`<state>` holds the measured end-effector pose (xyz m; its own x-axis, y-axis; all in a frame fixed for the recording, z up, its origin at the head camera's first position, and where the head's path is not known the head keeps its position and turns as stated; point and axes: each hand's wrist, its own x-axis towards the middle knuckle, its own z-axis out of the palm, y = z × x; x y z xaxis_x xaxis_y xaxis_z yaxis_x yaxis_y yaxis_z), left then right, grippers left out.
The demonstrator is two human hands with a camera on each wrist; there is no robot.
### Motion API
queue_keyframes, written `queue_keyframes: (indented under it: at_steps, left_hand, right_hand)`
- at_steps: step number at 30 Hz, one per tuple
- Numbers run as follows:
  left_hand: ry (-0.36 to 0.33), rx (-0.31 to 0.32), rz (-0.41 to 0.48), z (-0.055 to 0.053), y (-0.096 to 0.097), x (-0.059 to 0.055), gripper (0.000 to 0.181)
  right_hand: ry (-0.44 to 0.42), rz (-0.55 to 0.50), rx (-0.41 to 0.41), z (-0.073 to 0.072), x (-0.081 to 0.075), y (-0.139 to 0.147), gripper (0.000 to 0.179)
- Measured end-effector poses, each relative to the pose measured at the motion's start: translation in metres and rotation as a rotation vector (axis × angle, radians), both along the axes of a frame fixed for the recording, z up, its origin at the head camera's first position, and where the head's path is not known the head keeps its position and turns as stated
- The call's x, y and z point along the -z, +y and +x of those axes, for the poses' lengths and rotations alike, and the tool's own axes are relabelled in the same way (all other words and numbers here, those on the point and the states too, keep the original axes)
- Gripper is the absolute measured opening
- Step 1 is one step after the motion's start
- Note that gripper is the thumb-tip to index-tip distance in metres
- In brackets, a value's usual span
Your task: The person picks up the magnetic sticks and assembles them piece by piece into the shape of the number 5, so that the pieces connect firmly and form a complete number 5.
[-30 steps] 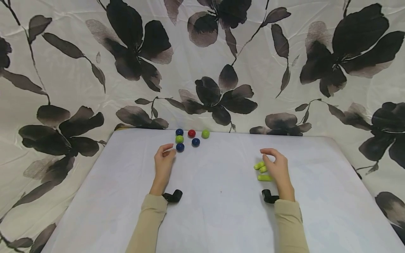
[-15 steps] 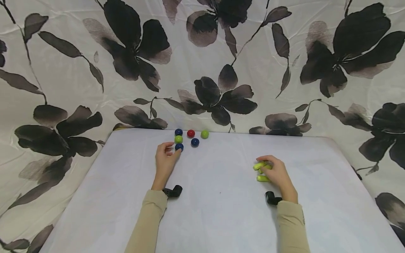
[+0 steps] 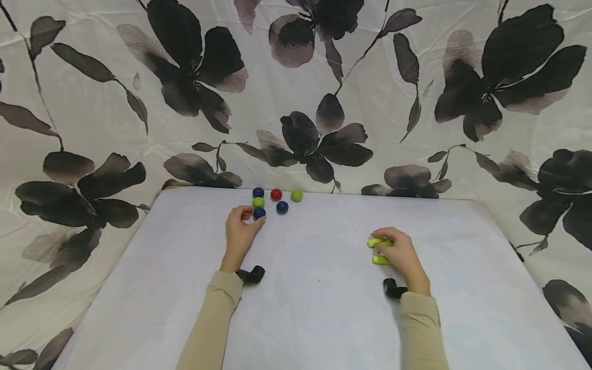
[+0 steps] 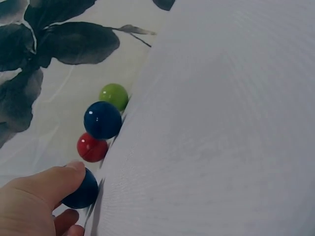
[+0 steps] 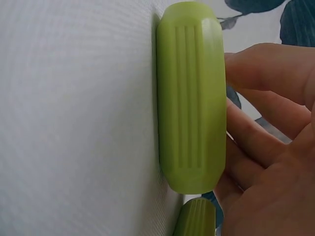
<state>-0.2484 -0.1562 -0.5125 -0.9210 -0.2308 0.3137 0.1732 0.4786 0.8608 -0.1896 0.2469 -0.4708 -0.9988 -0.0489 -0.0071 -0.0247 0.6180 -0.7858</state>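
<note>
My left hand (image 3: 238, 236) pinches the nearest blue ball (image 3: 259, 213) at the table's far left. In the left wrist view the thumb (image 4: 64, 179) lies on that ball, with fingertips showing below it. At the right, my right hand (image 3: 401, 252) has thumb and forefinger around a green ribbed bar (image 3: 373, 242), one of a small group. Another green bar (image 3: 381, 260) lies nearer the wrist. That nearer bar (image 5: 191, 98) fills the right wrist view's middle and hides the fingertips, so the grip itself is seen only from above.
Beyond the held ball sit a green ball (image 3: 258, 202) and a blue ball (image 3: 258, 192). A red ball (image 3: 276, 194), another blue ball (image 3: 282, 207) and another green ball (image 3: 296, 195) stand to its right. A floral cloth (image 3: 185, 118) hangs behind the white table (image 3: 314, 308).
My left thumb has closed in on the nearest blue ball. My right hand has come down onto the green bars, its thumb and forefinger drawing around one. The balls keep their arrangement.
</note>
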Motion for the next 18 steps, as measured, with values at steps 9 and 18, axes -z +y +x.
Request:
queue_keyframes:
  at_steps: [9, 18]
  left_hand:
    - [-0.066, 0.013, 0.01, 0.006, 0.002, -0.001, 0.035]
    - [-0.139, 0.068, -0.001, 0.011, 0.007, -0.001, 0.037]
  right_hand:
    - [-0.024, 0.008, 0.01, -0.001, 0.002, 0.0, 0.023]
    - [-0.034, 0.021, 0.01, -0.002, 0.003, 0.001, 0.023]
